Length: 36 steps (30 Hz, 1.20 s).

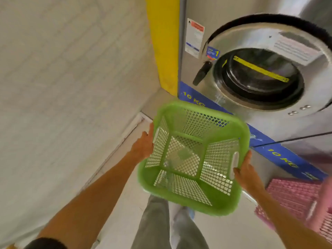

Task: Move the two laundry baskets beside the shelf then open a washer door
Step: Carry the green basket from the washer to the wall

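An empty green mesh laundry basket [193,193] hangs in the air in front of me, held by both sides. My left hand [143,145] grips its left rim and my right hand [247,172] grips the right rim by the handle slot. A pink laundry basket [294,196] stands on the floor at the lower right. A steel washer [195,11] with a round glass door [258,76] is ahead on the right; the door is closed, with a black handle [202,73] on its left. No shelf is in view.
A white tiled wall [62,87] runs along the left and meets a yellow column [165,42] beside the washer. A blue "10 KG" strip [280,155] runs under the washers. My legs in grey trousers [158,227] stand below the basket on the light floor.
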### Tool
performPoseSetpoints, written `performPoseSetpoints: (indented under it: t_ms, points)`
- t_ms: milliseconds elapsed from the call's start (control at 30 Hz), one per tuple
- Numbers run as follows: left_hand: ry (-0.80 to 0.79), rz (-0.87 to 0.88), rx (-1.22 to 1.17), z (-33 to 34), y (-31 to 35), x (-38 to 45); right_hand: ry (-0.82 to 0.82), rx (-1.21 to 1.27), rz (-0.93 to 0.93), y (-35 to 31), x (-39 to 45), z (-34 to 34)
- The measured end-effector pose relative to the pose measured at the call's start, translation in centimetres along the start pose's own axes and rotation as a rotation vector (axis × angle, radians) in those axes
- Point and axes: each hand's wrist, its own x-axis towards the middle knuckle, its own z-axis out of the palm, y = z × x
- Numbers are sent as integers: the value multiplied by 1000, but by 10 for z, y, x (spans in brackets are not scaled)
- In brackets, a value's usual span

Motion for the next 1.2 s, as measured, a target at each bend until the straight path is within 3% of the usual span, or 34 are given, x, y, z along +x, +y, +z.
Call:
performPoseSetpoints:
  t_ms: [233, 367, 533, 667, 967, 1200]
  points:
    - [102, -320, -368, 61, -114, -154, -61, -242, -352, -93, -35, 35]
    - [206, -570, -466, 123, -190, -240, -150, -367, -556, -168, -61, 100]
    - [346, -756, -681, 195, -272, -334, -293, -464, -690, -238, -106, 197]
    - [383, -868, -714, 226, -327, -391, -341, -512, -722, -280, -149, 257]
    - [392, -892, -838, 284, -441, -435, -395, -553, -706, -359, -225, 352]
    - [385, -880, -913, 306, -500, -437, -529, -541, -484, -400, -236, 421]
